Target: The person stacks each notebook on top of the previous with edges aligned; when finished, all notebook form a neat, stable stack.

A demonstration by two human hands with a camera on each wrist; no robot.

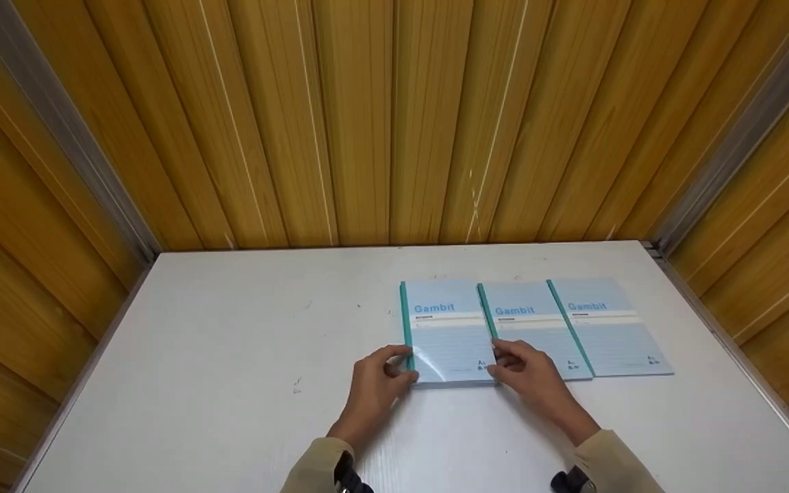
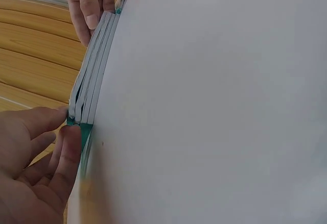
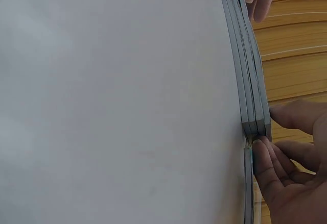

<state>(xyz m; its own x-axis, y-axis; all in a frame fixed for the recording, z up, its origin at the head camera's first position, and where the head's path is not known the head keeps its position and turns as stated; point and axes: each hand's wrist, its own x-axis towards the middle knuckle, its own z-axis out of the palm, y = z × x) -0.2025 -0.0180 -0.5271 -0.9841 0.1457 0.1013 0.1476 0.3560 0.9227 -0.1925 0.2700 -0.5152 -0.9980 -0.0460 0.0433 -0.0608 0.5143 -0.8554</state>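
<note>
My left hand point(image 1: 374, 385) has its thumb and fingers clamped on the near left corner of a stack of notebooks point(image 1: 448, 346), thumb at the corner, fingertips against the green spine point(image 1: 405, 316). My right hand point(image 1: 537, 381) is bent in the same way at the near right corner, thumb on the cover's edge and fingertips against the side. The stack lies right of centre on the white table point(image 1: 230, 356), pale blue "Gambit" cover up; seen from my left wrist, its layers part slightly near the spine. Just to its right lies the middle notebook point(image 1: 531, 333), and right of that the far-right notebook point(image 1: 612, 337), all with spines to the left. Beige sleeves point(image 1: 617, 460) cover my forearms. Beyond the table's far edge stands a wood-grained wall point(image 1: 353, 123).
</note>
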